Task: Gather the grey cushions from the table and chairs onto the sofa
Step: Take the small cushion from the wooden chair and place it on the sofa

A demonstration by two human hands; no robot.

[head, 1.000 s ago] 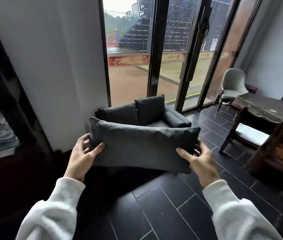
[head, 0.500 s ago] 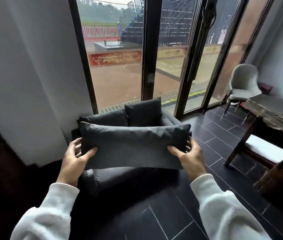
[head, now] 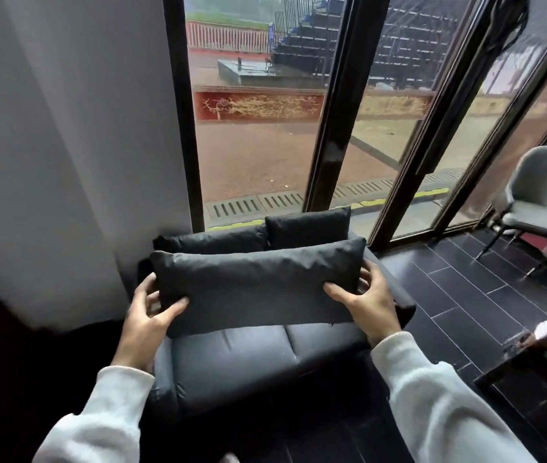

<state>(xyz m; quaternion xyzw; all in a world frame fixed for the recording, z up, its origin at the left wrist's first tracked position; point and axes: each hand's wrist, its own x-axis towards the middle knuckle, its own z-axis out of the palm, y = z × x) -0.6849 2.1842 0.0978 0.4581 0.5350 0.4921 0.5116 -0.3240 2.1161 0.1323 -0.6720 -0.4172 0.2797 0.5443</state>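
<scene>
Since the earlier frames the person has come closer to the dark grey upholstered sofa, whose seat now lies directly under the long rectangular dark grey fabric cushion. The left hand grips the cushion's left end, thumb on the near face, and the right hand clasps its right end the same way. The cushion is held level above the seat, apparently not touching it. Two more grey cushions lean on the backrest: a long one at far left and a squarer one to its right. A pale grey chair stands far right by the glass doors.
</scene>
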